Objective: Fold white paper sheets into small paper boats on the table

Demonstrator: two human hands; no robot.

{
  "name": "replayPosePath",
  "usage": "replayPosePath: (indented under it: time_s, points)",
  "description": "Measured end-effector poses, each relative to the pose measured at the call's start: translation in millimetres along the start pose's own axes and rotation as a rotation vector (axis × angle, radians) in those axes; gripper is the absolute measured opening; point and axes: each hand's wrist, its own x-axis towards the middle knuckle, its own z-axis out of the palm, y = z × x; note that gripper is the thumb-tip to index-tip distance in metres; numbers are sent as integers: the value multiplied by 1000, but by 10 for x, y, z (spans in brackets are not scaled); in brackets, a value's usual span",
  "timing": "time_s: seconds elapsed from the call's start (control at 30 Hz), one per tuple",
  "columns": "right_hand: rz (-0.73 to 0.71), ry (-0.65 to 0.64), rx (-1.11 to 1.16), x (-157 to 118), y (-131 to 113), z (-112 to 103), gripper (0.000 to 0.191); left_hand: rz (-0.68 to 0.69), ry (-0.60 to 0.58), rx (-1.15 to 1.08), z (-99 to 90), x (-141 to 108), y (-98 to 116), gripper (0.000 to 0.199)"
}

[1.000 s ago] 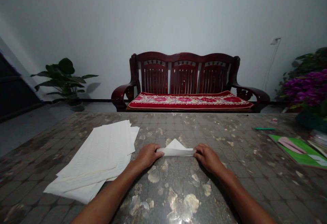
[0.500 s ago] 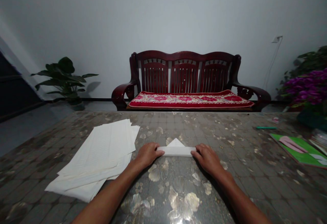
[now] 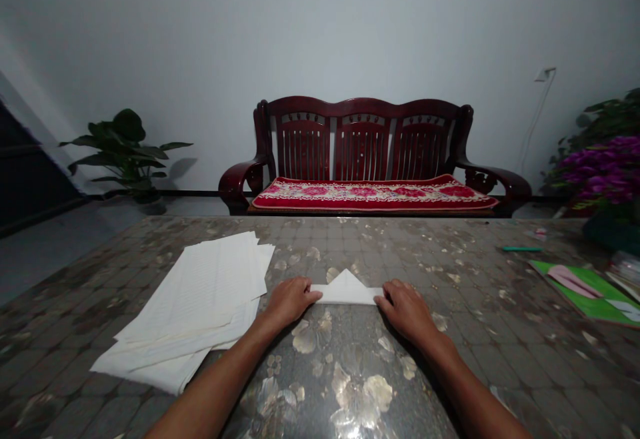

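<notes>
A folded piece of white paper [image 3: 346,289] is held just in front of me at the table's middle. It has a peaked triangle at its centre and a narrow band running out to both sides. My left hand [image 3: 290,300] pinches the band's left end between thumb and fingers. At the right end, my right hand [image 3: 404,305] grips it the same way, thumb on the near side. Both ends of the band are partly covered by my fingers. Left of my left hand lies a loose stack of white paper sheets [image 3: 200,292], with faint lines on the top one.
On the right of the patterned table [image 3: 450,372] lie a green booklet [image 3: 567,291] with a pink piece on it and a green pen [image 3: 522,249]. Purple flowers [image 3: 597,169] stand at the right edge. Beyond the table is a wooden bench [image 3: 363,139]; a potted plant [image 3: 127,149] stands at left.
The folded paper now shows the triangle's whole face in front; before, the band crossed in front of it and only the tip showed above. Both hands keep their grip in nearly the same place.
</notes>
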Motion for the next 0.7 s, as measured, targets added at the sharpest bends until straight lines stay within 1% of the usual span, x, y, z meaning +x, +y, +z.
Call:
replayPosePath:
  time_s: [0.13,0.37,0.43,0.5,0.57,0.6,0.63,0.67,0.7]
  points:
    - [14,-13,-5,6,-18,-11,19,-14,-3,18,-19,-9,17,21]
    - [21,-1,-21,-8,-41,8,18,-29,-3,23,-57,-72,50,17]
    - [29,-7,-32,-7,-48,11,18,-25,34,30,-37,-111,43,15]
    - [36,-17,-45,-3,-54,8,18,-4,115,69,6,-143,29,19]
    - [38,-27,-53,0,-61,-4,19,53,233,146,66,-154,17,39]
    - [35,-33,-57,0,-65,-12,19,110,288,189,98,-151,13,49]
    - [31,-38,-60,0,-71,-21,20,194,323,223,128,-142,12,57]
    - [28,-41,-63,-1,-77,-30,20,302,330,242,155,-130,12,60]
    - [28,-45,-66,-3,-85,-38,20,426,306,242,176,-118,14,59]
